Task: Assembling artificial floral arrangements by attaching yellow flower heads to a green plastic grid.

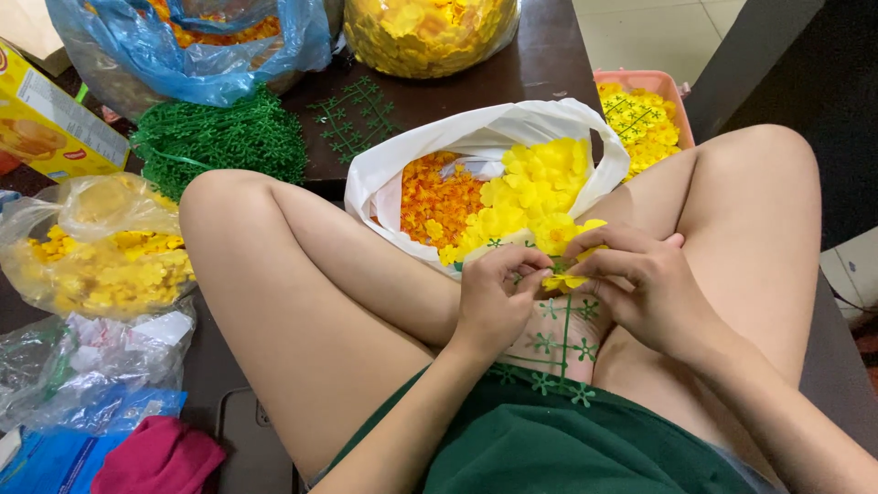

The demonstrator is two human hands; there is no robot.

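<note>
My left hand [494, 297] and my right hand [640, 284] meet over my crossed legs. Together they pinch a yellow fabric flower [564, 282] onto a green plastic stem grid [558, 343] that lies across my lap. My left fingers grip the grid's top edge; my right fingers press the flower. Just beyond my hands, a white plastic bag [384, 174] stands open with yellow petals [535, 192] and orange petals [439, 201] inside.
A clear bag of yellow flowers [101, 256] lies at my left knee. A pile of green stem grids [219, 137] and a loose grid [357, 114] sit on the dark table. A pink basket [672, 91] holds finished yellow flowers. Blue and clear bags stand behind.
</note>
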